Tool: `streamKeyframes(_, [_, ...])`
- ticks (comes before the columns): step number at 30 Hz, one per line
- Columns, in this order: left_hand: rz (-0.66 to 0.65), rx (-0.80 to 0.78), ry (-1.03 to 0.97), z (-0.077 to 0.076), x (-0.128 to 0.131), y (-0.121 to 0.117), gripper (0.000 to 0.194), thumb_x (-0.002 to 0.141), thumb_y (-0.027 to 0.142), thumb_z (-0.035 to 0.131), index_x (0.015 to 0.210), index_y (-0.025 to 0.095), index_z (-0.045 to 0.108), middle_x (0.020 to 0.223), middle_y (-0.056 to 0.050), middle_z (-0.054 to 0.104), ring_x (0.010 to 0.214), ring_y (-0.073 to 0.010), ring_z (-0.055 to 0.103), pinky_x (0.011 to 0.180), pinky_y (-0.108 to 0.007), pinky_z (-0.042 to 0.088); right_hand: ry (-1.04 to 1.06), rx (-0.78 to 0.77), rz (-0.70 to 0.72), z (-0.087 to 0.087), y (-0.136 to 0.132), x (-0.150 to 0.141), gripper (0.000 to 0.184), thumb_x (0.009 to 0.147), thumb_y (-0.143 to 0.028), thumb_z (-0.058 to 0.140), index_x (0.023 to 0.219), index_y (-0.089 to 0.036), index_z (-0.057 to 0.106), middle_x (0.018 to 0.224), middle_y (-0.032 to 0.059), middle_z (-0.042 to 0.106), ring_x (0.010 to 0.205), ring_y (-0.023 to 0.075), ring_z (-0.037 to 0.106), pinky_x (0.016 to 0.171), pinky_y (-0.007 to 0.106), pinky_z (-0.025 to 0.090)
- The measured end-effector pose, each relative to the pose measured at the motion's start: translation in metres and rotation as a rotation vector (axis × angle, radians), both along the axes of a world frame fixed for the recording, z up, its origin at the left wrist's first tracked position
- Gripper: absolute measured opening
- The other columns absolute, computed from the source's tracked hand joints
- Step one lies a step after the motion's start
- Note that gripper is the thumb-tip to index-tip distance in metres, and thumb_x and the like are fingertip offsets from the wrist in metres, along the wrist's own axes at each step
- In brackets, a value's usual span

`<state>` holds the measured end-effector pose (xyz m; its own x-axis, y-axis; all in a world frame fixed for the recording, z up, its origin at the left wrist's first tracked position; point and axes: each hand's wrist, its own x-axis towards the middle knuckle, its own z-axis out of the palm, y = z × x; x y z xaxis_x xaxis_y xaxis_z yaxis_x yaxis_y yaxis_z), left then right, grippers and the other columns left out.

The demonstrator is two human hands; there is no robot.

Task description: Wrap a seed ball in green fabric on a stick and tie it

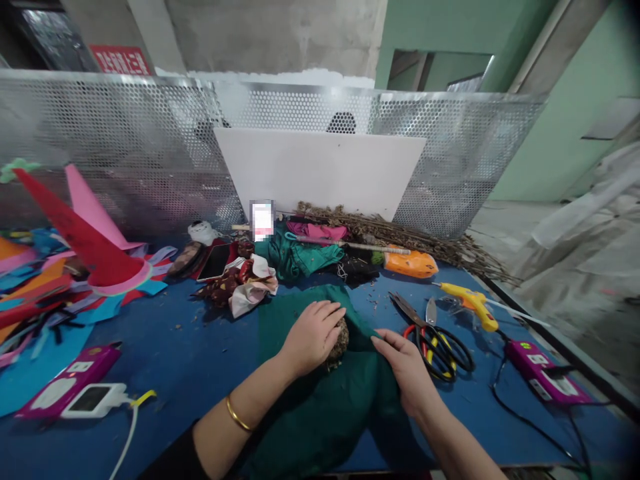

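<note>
A dark green cloth [320, 407] is spread on the blue table [200, 360] in front of me. My left hand [313, 335] is cupped over a rough brown mossy ball [340, 343] that rests on the cloth, fingers curled round it. My right hand [407, 367] pinches a raised fold of the green cloth just right of the ball. A gold bangle [236, 415] sits on my left wrist.
Scissors [435, 340] and a yellow glue gun [473, 303] lie to the right, with a purple device [543, 370] and its cable. Fabric scraps [245, 283], an orange object [411, 264] and dry twigs [400, 233] lie behind. Red cone and felt pieces [85, 243] left; perforated metal screen [125, 147] behind.
</note>
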<state>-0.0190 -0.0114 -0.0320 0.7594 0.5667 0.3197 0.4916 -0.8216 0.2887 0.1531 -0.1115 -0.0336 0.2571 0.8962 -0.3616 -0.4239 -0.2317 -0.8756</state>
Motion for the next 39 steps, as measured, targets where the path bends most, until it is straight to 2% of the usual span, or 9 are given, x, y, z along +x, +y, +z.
streamKeyframes(5, [0.007,-0.006,0.045,0.003,0.003,-0.002,0.041,0.09,0.025,0.041,0.129,0.017,0.05,0.135,-0.009,0.052,0.123,-0.0251,0.045,0.108,-0.047,0.034,0.069,0.117,-0.158,0.006,0.016,-0.024,0.028,0.058,-0.037,0.078,0.079,-0.02,0.07,0.068,-0.0024,0.066,0.065,0.0136,0.057,0.063,0.024,0.044])
streamKeyframes(10, [-0.012,-0.053,0.074,0.009,0.002,-0.003,0.043,0.091,0.024,0.039,0.133,0.018,0.046,0.138,-0.009,0.05,0.128,-0.0232,0.042,0.11,-0.048,0.03,-0.059,0.228,-0.095,0.011,0.026,-0.039,0.027,0.067,-0.04,0.071,0.083,-0.018,0.069,0.077,0.0005,0.066,0.079,0.0159,0.057,0.073,0.025,0.044])
streamKeyframes(16, [0.015,-0.085,0.013,0.01,-0.006,0.002,0.051,0.093,0.029,0.038,0.142,0.019,0.031,0.147,-0.009,0.039,0.135,-0.0216,0.033,0.113,-0.046,0.027,-0.332,0.199,-0.02,0.006,0.02,-0.024,0.037,0.077,-0.047,0.06,0.099,-0.017,0.063,0.066,-0.0028,0.052,0.058,0.0115,0.045,0.054,0.022,0.036])
streamKeyframes(20, [0.038,-0.084,-0.009,0.007,-0.009,-0.001,0.055,0.091,0.033,0.044,0.143,0.018,0.031,0.147,-0.01,0.037,0.136,-0.0229,0.032,0.113,-0.047,0.027,-0.684,0.119,0.027,-0.005,0.006,0.01,0.036,0.081,-0.047,0.052,0.103,-0.018,0.06,0.058,-0.0047,0.045,0.053,0.013,0.043,0.05,0.024,0.032])
streamKeyframes(26, [0.028,-0.095,-0.009,0.001,-0.007,-0.002,0.052,0.089,0.036,0.047,0.139,0.021,0.039,0.144,-0.009,0.042,0.133,-0.0247,0.037,0.109,-0.046,0.034,-1.543,-0.206,0.39,-0.009,-0.005,0.047,0.014,0.079,-0.021,0.054,0.09,-0.022,0.063,0.075,0.0049,0.066,0.073,0.0215,0.061,0.056,0.026,0.031])
streamKeyframes(29, [0.029,-0.102,0.0,0.0,-0.005,0.0,0.052,0.089,0.036,0.048,0.138,0.02,0.04,0.143,-0.01,0.043,0.132,-0.0257,0.037,0.109,-0.046,0.034,-1.671,-0.246,0.527,-0.003,-0.003,0.048,0.011,0.079,-0.021,0.056,0.087,-0.022,0.063,0.081,0.0068,0.069,0.081,0.0239,0.064,0.056,0.026,0.03])
streamKeyframes(32, [0.024,-0.114,-0.013,0.0,-0.005,-0.001,0.055,0.088,0.037,0.049,0.139,0.02,0.038,0.143,-0.01,0.043,0.132,-0.0258,0.037,0.109,-0.046,0.034,-1.709,-0.25,0.569,0.001,-0.002,0.046,0.009,0.078,-0.021,0.059,0.086,-0.022,0.062,0.08,0.007,0.069,0.081,0.025,0.064,0.055,0.027,0.029])
streamKeyframes(36, [0.055,-0.145,-0.113,0.002,-0.012,-0.002,0.079,0.081,0.05,0.057,0.145,0.019,0.024,0.147,-0.013,0.037,0.134,-0.0281,0.035,0.109,-0.047,0.034,-1.767,-0.221,0.451,0.002,-0.005,0.044,0.013,0.077,-0.03,0.063,0.085,-0.02,0.06,0.086,0.0077,0.066,0.079,0.0253,0.064,0.055,0.028,0.033])
streamKeyframes(39, [0.127,-0.168,-0.193,0.003,-0.021,-0.005,0.084,0.076,0.057,0.059,0.143,0.018,0.027,0.146,-0.015,0.037,0.132,-0.0306,0.037,0.108,-0.047,0.035,-1.752,-0.039,0.303,0.003,-0.006,0.041,0.019,0.084,-0.034,0.056,0.096,-0.02,0.059,0.095,0.008,0.063,0.084,0.024,0.062,0.064,0.03,0.042])
